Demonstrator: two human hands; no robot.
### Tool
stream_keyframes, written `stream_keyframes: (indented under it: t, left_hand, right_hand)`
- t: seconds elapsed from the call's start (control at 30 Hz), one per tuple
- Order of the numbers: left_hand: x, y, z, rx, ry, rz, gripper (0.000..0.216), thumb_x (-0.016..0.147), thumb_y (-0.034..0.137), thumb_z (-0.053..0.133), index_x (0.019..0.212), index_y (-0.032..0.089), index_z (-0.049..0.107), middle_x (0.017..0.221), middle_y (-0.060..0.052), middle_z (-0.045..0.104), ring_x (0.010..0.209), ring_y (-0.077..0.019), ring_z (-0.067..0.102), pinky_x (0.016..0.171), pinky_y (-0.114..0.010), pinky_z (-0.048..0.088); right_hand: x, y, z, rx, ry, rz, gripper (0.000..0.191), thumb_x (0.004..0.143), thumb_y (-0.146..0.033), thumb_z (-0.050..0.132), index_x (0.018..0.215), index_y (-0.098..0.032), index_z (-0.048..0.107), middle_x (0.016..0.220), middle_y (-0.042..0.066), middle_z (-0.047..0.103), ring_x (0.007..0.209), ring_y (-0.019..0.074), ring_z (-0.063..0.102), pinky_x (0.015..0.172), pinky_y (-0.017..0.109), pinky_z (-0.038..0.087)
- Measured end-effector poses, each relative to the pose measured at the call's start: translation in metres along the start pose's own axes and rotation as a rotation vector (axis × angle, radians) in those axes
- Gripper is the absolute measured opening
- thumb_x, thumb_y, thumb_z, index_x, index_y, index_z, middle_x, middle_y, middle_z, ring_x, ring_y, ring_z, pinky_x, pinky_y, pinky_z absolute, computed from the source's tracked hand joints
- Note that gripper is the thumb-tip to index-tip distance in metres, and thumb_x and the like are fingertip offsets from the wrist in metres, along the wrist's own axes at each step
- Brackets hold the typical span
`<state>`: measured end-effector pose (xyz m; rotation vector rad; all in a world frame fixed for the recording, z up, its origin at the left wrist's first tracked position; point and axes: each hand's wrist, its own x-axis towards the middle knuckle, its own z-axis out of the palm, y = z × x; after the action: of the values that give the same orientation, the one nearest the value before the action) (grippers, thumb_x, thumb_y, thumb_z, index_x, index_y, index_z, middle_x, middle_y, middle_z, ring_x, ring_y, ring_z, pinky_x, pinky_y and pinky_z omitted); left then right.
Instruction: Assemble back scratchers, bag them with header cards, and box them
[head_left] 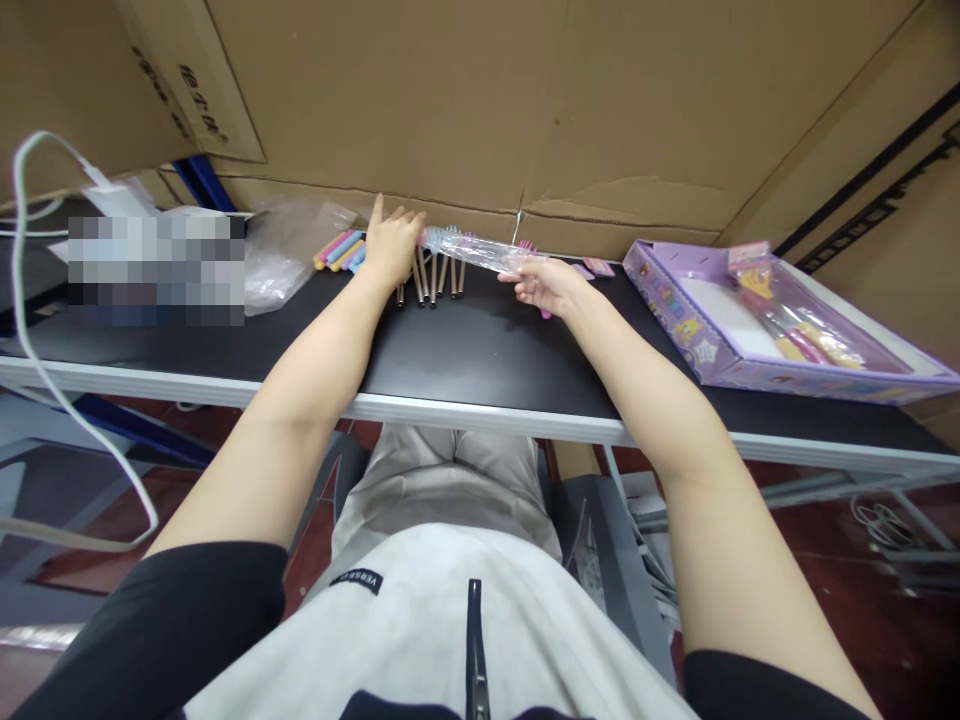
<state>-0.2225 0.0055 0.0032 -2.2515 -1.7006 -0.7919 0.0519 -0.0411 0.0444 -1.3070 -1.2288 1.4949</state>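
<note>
A long clear plastic sleeve [480,250] stretches between my two hands above the back of the black tabletop, with a bluish and pink part at its left end. My left hand [394,245] is closed at that end, back of the hand up and one finger raised; its fingertips are partly hidden. At the other end, my right hand [551,285] pinches the sleeve with bent fingers. Several metallic brown rods [431,285] lie below the sleeve, close to my left hand. Pink pronged pieces [527,246] lie behind my right hand, and a pink stick end [545,313] shows under it.
Pink, blue and yellow handles [341,248] lie left of my left hand, beside crumpled clear plastic bags [277,270]. A purple display box [690,345] with a packaged item [795,320] stands at right. Cardboard [480,100] walls the back. A white cable [22,280] hangs at left.
</note>
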Motion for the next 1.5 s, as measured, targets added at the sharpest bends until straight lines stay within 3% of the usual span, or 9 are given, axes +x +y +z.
stream_keyframes:
  t: [0.27,0.4,0.57,0.77,1.0,1.23,1.33,1.4,1.5]
  left_hand:
    - [-0.003,0.037,-0.007,-0.021,-0.057,0.222,0.084,0.089,0.021,0.061,0.17,0.026,0.041,0.176,-0.015,0.044,0.168,-0.0411,0.03,0.135,-0.076,-0.002]
    - [-0.001,0.063,0.003,-0.015,-0.009,0.335,0.071,0.09,0.021,0.06,0.16,0.018,0.052,0.156,-0.022,0.062,0.154,-0.044,0.048,0.132,-0.077,0.012]
    - [0.0,0.074,0.011,0.018,-0.024,0.369,0.048,0.091,0.01,0.048,0.136,0.014,0.066,0.122,-0.021,0.073,0.123,-0.0388,0.068,0.112,-0.059,0.046]
    - [-0.002,0.08,0.003,0.056,-0.069,0.354,0.037,0.093,0.01,0.047,0.124,0.012,0.069,0.117,-0.022,0.072,0.117,-0.0389,0.069,0.1,-0.052,0.05]
    - [0.0,0.078,0.001,0.069,-0.068,0.321,0.032,0.096,0.013,0.048,0.12,0.012,0.071,0.111,-0.021,0.074,0.112,-0.038,0.069,0.099,-0.05,0.05]
    - [0.003,0.062,0.007,0.08,-0.034,0.29,0.037,0.093,0.011,0.05,0.121,0.015,0.073,0.105,-0.018,0.076,0.109,-0.0352,0.07,0.095,-0.047,0.052]
    - [0.004,0.057,0.008,0.074,-0.049,0.269,0.039,0.092,0.011,0.05,0.122,0.017,0.074,0.104,-0.018,0.076,0.107,-0.0353,0.07,0.094,-0.048,0.053]
    - [0.005,0.054,0.009,0.062,-0.043,0.272,0.041,0.09,0.011,0.051,0.123,0.019,0.074,0.102,-0.016,0.077,0.105,-0.0344,0.07,0.094,-0.047,0.053]
    - [0.006,0.05,0.011,0.076,-0.041,0.279,0.039,0.09,0.011,0.052,0.121,0.02,0.074,0.1,-0.016,0.077,0.103,-0.0338,0.071,0.093,-0.046,0.054]
  right_hand:
    - [0.003,0.003,0.0,0.013,-0.003,0.001,0.021,0.106,-0.002,0.051,0.109,-0.016,0.067,0.076,0.001,0.077,0.048,0.0042,0.055,0.053,0.014,0.045]
    - [0.004,0.006,0.004,0.014,-0.066,-0.027,0.018,0.106,-0.004,0.054,0.1,-0.017,0.064,0.073,0.001,0.076,0.045,0.0042,0.054,0.05,0.014,0.045]
    - [0.0,0.012,0.017,-0.153,-0.016,-0.116,0.021,0.1,-0.007,0.069,0.088,-0.019,0.057,0.067,0.0,0.072,0.045,0.0058,0.056,0.048,0.016,0.046]
    - [-0.001,0.014,0.019,-0.271,0.068,-0.247,0.052,0.083,-0.033,0.097,0.08,-0.024,0.046,0.053,-0.009,0.05,0.041,0.005,0.044,0.039,0.015,0.032]
    - [0.002,0.014,0.012,-0.267,-0.011,-0.192,0.058,0.09,-0.05,0.089,0.077,-0.025,0.038,0.052,-0.01,0.042,0.041,0.0043,0.034,0.037,0.015,0.025]
    - [0.003,0.009,0.002,-0.393,0.093,-0.15,0.036,0.105,-0.034,0.071,0.08,-0.024,0.046,0.053,-0.006,0.049,0.041,0.0073,0.036,0.036,0.018,0.023]
    - [0.009,0.007,-0.009,-0.544,0.194,-0.264,0.029,0.104,-0.03,0.07,0.082,-0.023,0.052,0.062,-0.002,0.055,0.05,0.0099,0.046,0.045,0.02,0.04]
    - [0.015,0.006,-0.019,-0.753,0.323,-0.394,0.024,0.099,-0.025,0.074,0.083,-0.022,0.057,0.075,0.004,0.064,0.07,0.0161,0.064,0.066,0.026,0.057]
    - [0.021,0.004,-0.033,-1.092,0.391,-0.445,0.019,0.091,-0.023,0.082,0.085,-0.019,0.064,0.089,0.012,0.071,0.106,0.0303,0.073,0.099,0.043,0.06]
